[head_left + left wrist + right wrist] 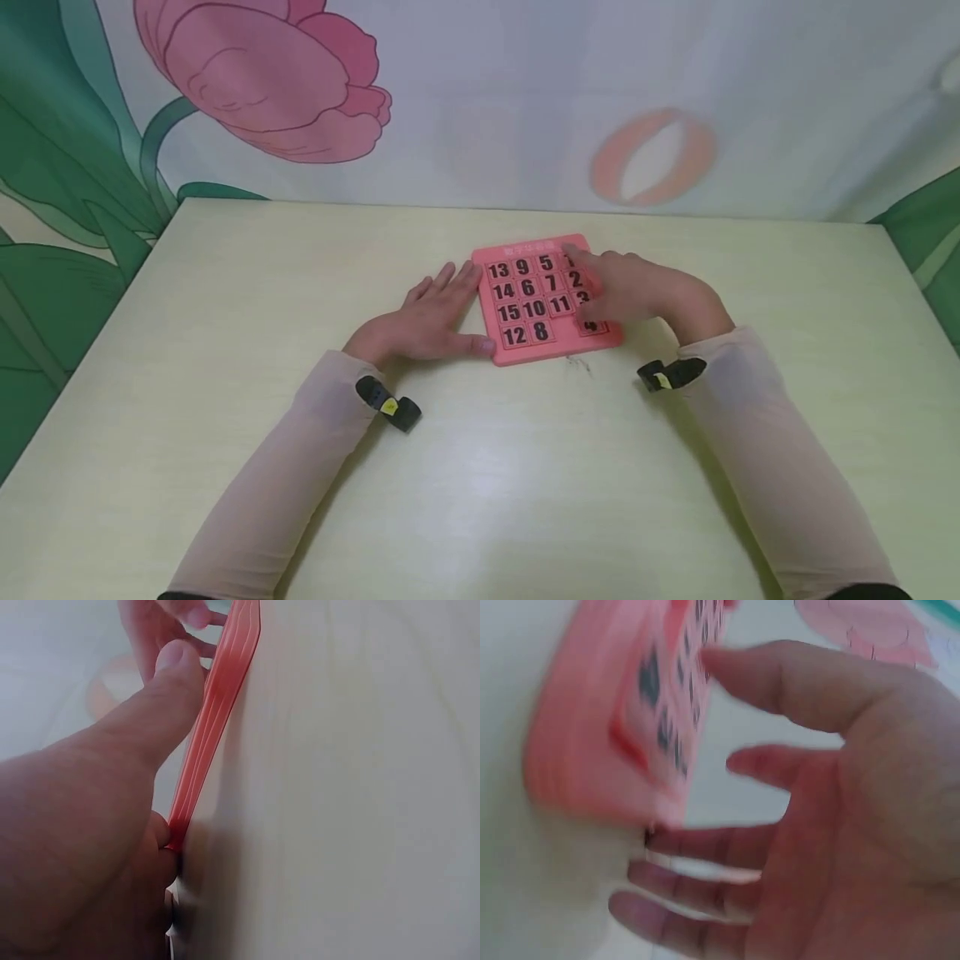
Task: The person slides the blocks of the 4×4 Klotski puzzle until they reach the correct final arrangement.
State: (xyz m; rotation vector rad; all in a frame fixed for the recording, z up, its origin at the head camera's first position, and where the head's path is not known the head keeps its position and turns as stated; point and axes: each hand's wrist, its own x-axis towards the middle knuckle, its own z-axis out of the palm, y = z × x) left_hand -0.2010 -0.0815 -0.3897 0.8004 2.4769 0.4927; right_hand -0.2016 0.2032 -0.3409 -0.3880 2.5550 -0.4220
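A pink sliding number puzzle (567,335) with black-numbered tiles lies flat and slightly turned on the table. Its bottom row has a gap between the 8 tile (541,331) and the 4 tile (590,326). Along the puzzle's left edge rests my left hand (431,323), fingers spread, thumb at the near left corner. In the left wrist view that thumb (169,690) lies against the pink side wall. My right hand (633,287) is over the right column, its thumb by the 3 and 4 tiles and its index finger near the 1. The right wrist view shows its fingers (712,847) loosely extended.
The pale table (450,500) stretches around the puzzle on all sides. Behind its far edge hangs a white cloth (487,108) printed with a pink flower (262,75) and green leaves. Each wrist carries a small black camera (405,413).
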